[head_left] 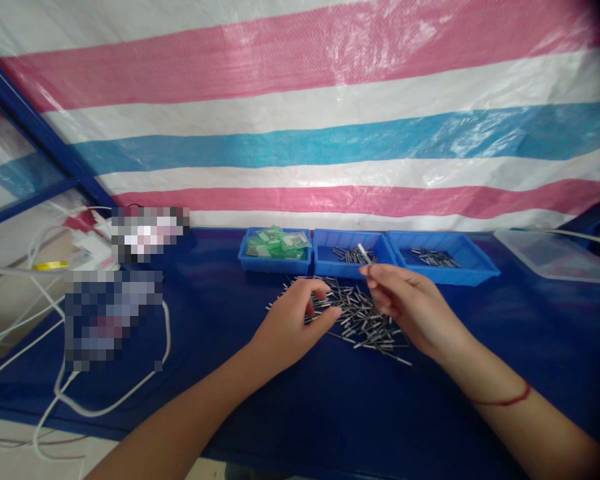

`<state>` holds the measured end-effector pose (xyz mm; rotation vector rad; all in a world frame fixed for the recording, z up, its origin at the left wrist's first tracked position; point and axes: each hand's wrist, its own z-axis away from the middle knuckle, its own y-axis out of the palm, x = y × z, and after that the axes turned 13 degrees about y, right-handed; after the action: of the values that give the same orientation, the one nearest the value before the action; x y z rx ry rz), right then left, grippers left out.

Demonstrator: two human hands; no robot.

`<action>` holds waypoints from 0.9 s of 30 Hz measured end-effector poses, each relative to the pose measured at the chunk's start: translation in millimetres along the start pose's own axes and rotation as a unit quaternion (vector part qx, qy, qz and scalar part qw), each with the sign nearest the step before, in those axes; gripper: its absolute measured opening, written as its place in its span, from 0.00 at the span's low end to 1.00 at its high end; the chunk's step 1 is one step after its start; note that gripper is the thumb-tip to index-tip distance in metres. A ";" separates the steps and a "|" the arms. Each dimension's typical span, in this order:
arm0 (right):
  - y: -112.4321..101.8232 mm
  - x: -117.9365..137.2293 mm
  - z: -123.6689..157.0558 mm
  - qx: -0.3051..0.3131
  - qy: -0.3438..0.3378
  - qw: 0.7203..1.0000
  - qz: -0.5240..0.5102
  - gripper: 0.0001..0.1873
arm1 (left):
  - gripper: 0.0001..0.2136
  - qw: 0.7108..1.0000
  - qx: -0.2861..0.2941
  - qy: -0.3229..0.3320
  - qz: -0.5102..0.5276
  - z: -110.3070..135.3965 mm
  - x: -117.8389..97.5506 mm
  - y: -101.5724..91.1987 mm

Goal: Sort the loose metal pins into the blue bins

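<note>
On the blue table lies a loose pile of pop rivets [363, 317], slim metal pins with brighter silver sleeves. My left hand [293, 320] reaches over the pile's left side, thumb and index finger apart, with nothing visible between them. Pinched in the fingertips of my right hand [405, 297] is a single pop rivet [363, 249], its silver end pointing up in front of the middle blue bin [337, 269]. More rivets [347, 254] lie inside that bin. The right blue bin [473, 271] also contains several rivets.
The left blue bin [275, 265] holds green-and-clear plastic packets [280, 243]. A translucent lid-like sheet [555, 257] lies at the far right. White cables [167, 333] loop across the left side near blurred items. A striped tarp [300, 147] hangs behind the table.
</note>
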<state>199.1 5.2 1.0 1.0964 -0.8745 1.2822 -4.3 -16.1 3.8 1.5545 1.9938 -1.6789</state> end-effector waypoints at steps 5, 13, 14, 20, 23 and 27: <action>-45.4 15.1 -22.0 -0.076 -0.021 0.987 -0.141 0.09 | 0.08 0.979 0.143 0.071 -0.127 -0.1 1.6 -11.3; -73.3 15.5 -29.0 -0.086 -0.001 0.979 -0.186 0.07 | 0.11 0.937 0.272 0.047 -0.215 2.8 -1.7 -25.7; -70.5 14.2 -28.5 -0.082 0.007 0.978 -0.190 0.08 | 0.10 0.934 0.279 0.045 -0.220 3.1 -1.6 -25.6; -48.4 10.6 -23.5 -0.051 0.027 0.987 -0.152 0.06 | 0.03 0.933 0.286 0.027 -0.216 3.1 -0.9 -22.7; -37.9 9.8 -19.4 -0.044 0.059 0.981 -0.180 0.05 | 0.03 0.932 0.282 0.020 -0.226 3.2 1.5 -19.7; -25.7 6.2 -15.2 -0.020 0.094 0.976 -0.198 0.04 | 0.04 0.927 0.277 0.042 -0.250 3.5 8.3 -13.2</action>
<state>224.1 22.6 -0.8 1.0350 -0.5052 1.0106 -19.6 -11.9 6.0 1.3203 2.2182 -2.5989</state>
